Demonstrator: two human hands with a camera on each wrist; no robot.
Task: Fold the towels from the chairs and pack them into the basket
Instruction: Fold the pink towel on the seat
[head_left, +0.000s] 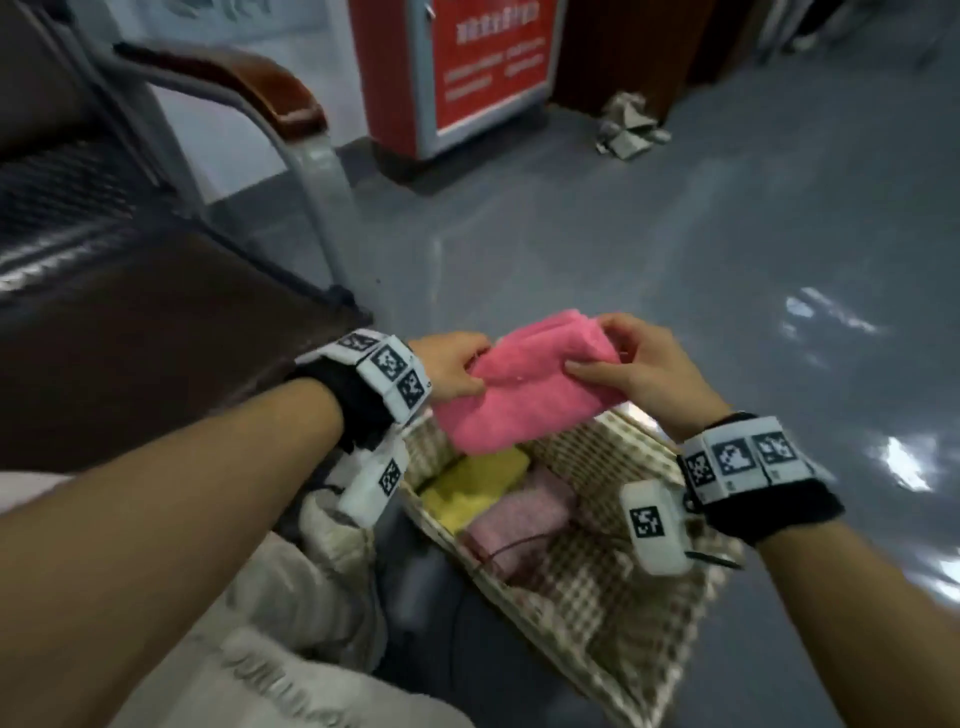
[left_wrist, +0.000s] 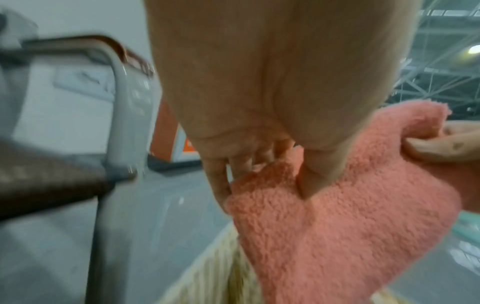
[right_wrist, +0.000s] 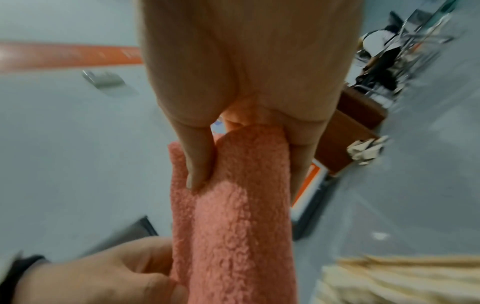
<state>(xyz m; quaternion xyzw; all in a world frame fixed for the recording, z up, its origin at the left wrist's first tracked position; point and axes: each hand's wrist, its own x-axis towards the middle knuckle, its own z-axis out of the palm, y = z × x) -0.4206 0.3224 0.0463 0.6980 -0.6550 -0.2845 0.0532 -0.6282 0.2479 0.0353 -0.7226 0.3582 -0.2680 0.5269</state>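
1. Pink towel (head_left: 524, 387) folded into a thick pad, held in air just above basket (head_left: 613, 587), approx centre of head view.
2. L hand (head_left: 452, 371) pinching the 9 o'clock end, thumb on top, fingers under; wrist view confirms the pinch on towel (left_wrist: 345, 236).
3. R hand (head_left: 639, 374) grasping the 3 o'clock end, thumb pressed into the top face, fingers wrapped behind; same in R wrist view, towel (right_wrist: 233, 226) clamped btw thumb and fingers.
4. Basket on floor at 6 o'clock of towel, checked liner; yellow towel (head_left: 475, 486) and pale pink towel (head_left: 519, 519) already inside, side by side.
5. Chair (head_left: 130, 291) at 9–10 o'clock, seat dark; no towel visible on shown part.
6. Handling, judged: light, soft, fluffy, no stiffness, so layers prob. spring open if one end dropped. Best hold at both short ends, pinching all layers together.
7. Likely step: lowering folded towel into basket, free space at 3 o'clock of the pale pink one.
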